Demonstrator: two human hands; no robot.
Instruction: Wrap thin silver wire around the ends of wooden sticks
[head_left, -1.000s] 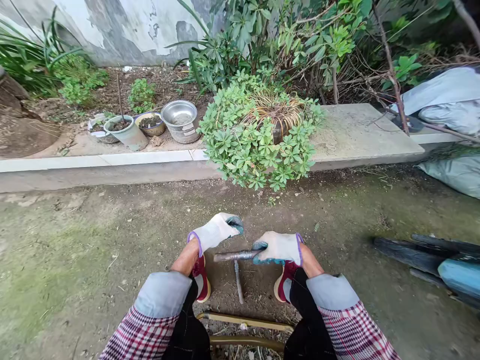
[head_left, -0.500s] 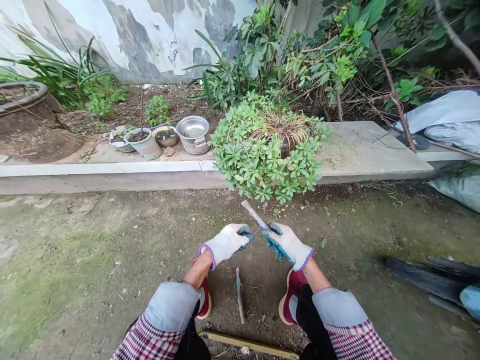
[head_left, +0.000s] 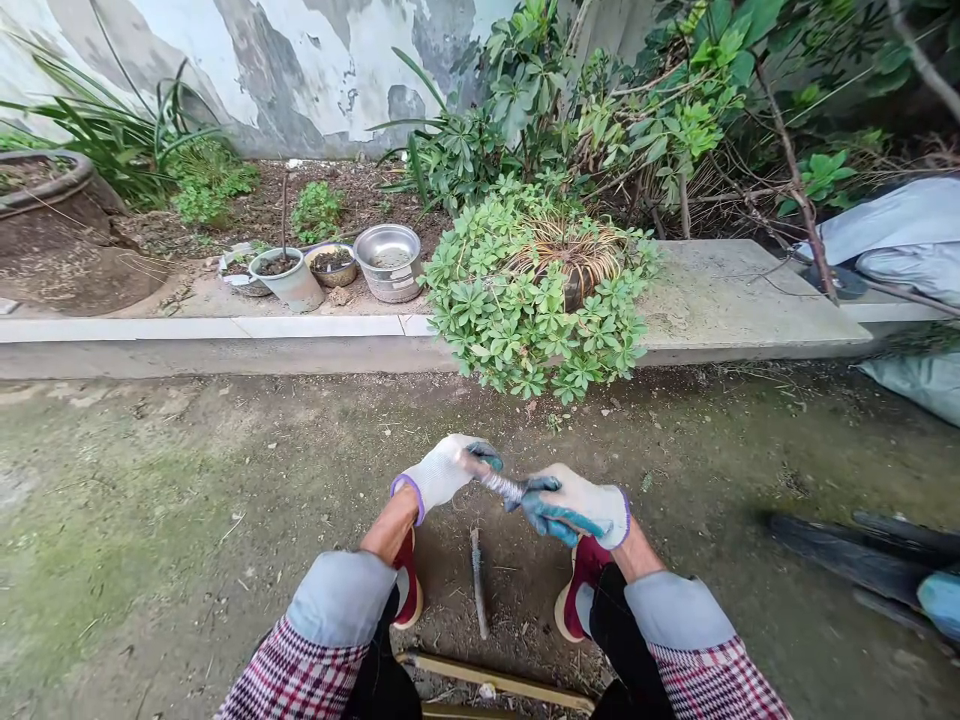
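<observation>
Head view: right fingers (head_left: 541,484) clamp wrapped stick (head_left: 504,487); grip of left fingers (head_left: 486,453) unclear; marks (head_left: 405,273) on basin (head_left: 382,262) illegible.

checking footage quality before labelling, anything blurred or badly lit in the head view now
Head view: the held stick is smeared, probably by motion; the dark object at right is blurred too; light is soft, without harsh glare, dimmer in the upper-right foliage.

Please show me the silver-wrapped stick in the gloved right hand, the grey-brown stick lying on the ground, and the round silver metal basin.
Silver-wrapped stick (head_left: 503,486), head view: on its wrapping.
Grey-brown stick (head_left: 478,587), head view: middle of its shaft.
Round silver metal basin (head_left: 391,284), head view: front outer wall.
</observation>
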